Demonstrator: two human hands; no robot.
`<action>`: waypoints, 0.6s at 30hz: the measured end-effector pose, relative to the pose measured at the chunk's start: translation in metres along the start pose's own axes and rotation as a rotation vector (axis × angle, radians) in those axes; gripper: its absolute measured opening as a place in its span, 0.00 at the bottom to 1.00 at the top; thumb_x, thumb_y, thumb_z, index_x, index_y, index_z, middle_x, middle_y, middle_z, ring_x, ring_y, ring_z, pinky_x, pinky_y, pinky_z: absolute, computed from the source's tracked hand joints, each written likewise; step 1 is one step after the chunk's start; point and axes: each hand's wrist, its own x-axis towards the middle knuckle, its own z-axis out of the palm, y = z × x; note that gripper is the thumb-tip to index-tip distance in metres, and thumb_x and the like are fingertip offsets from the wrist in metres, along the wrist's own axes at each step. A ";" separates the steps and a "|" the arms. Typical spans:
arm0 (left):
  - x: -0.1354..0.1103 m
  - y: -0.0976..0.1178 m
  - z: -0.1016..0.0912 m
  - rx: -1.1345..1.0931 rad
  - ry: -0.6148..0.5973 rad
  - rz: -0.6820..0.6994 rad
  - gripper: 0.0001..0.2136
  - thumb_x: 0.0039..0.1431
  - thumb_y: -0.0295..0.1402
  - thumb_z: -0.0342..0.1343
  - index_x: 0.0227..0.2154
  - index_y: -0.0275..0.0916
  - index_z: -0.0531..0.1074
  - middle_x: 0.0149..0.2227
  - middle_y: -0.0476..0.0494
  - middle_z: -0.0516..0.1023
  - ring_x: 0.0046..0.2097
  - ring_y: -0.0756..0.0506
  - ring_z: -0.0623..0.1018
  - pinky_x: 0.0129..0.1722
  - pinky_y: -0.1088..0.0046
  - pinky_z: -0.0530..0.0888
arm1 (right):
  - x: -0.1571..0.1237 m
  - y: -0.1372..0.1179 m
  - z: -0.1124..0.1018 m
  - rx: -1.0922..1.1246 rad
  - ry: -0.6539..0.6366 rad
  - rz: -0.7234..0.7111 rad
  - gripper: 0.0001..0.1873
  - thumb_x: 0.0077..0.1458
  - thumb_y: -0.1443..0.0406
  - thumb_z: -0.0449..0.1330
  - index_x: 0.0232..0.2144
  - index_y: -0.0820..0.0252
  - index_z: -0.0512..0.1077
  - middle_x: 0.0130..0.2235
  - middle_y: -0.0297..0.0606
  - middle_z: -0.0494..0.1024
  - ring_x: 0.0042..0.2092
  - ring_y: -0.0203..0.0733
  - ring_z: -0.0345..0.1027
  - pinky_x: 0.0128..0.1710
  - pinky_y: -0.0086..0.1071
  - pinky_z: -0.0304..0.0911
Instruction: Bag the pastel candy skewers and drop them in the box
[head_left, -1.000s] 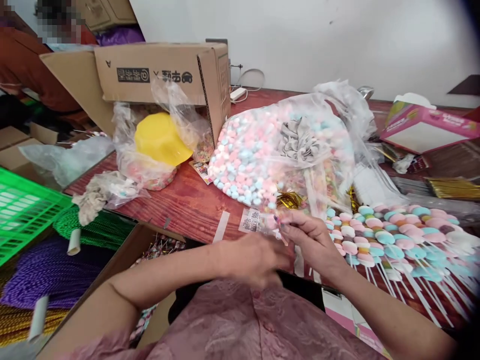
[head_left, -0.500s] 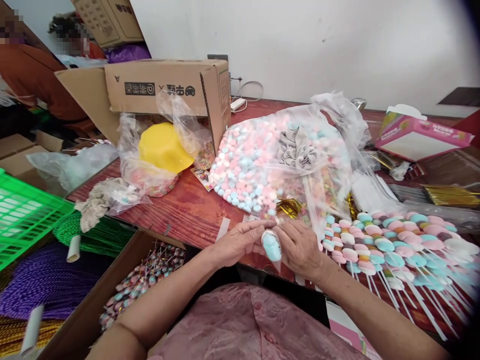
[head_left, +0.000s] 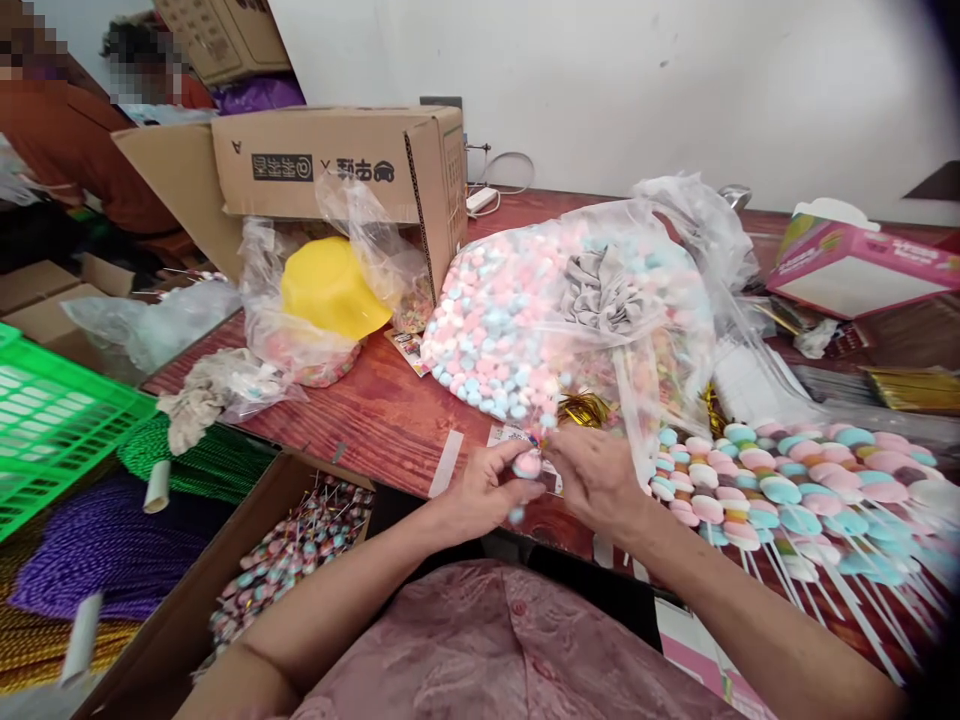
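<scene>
Between thumb and fingers, my left hand (head_left: pixel 489 488) grips a marshmallow skewer (head_left: pixel 527 463); a pink-and-white end shows, and a bluish part peeks out below the thumb. My right hand (head_left: pixel 598 474) is closed with its fingertips at the skewer's far end, by a small dark, colourful bit; what exactly they pinch is hidden. Just beyond both hands lies a big clear bag of pink, blue and white marshmallows (head_left: pixel 487 330), a grey scrunched cloth (head_left: pixel 604 290) on top. Gold twist ties (head_left: pixel 583 408) lie at its near edge. Many marshmallow skewers (head_left: pixel 780 490) on white sticks are stacked right of my right hand.
On the left stand a cardboard box (head_left: pixel 322 160), a yellow bowl-like thing (head_left: pixel 330 290) and a green basket (head_left: pixel 60 430). An open carton (head_left: pixel 285 560) of wrapped skewers sits below the table edge. A pink display box (head_left: pixel 862 260) is far right. Two people sit back left.
The skewer has turned in my left hand, so its blue side no longer faces up. My right fingers have shifted to its far end. The view has tilted slightly.
</scene>
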 end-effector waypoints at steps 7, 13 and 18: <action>-0.021 -0.010 -0.025 0.789 0.087 0.493 0.13 0.61 0.24 0.47 0.45 0.35 0.74 0.39 0.37 0.80 0.41 0.45 0.78 0.41 0.69 0.74 | -0.014 -0.041 0.029 1.426 -0.307 1.058 0.13 0.39 0.64 0.66 0.21 0.58 0.63 0.16 0.23 0.56 0.19 0.25 0.38 0.19 0.27 0.38; -0.091 0.034 -0.075 0.829 -0.201 -0.044 0.10 0.59 0.27 0.54 0.38 0.40 0.79 0.34 0.45 0.81 0.37 0.48 0.79 0.40 0.78 0.71 | -0.037 -0.036 0.045 1.082 -0.411 0.887 0.13 0.52 0.56 0.64 0.31 0.60 0.72 0.23 0.30 0.69 0.20 0.28 0.50 0.19 0.25 0.43; -0.141 0.053 -0.114 1.464 0.032 -0.727 0.14 0.47 0.26 0.62 0.40 0.40 0.79 0.38 0.39 0.80 0.44 0.36 0.77 0.43 0.62 0.72 | -0.057 -0.016 0.027 0.615 -0.349 0.567 0.12 0.60 0.60 0.57 0.28 0.59 0.73 0.24 0.32 0.71 0.25 0.33 0.62 0.25 0.28 0.59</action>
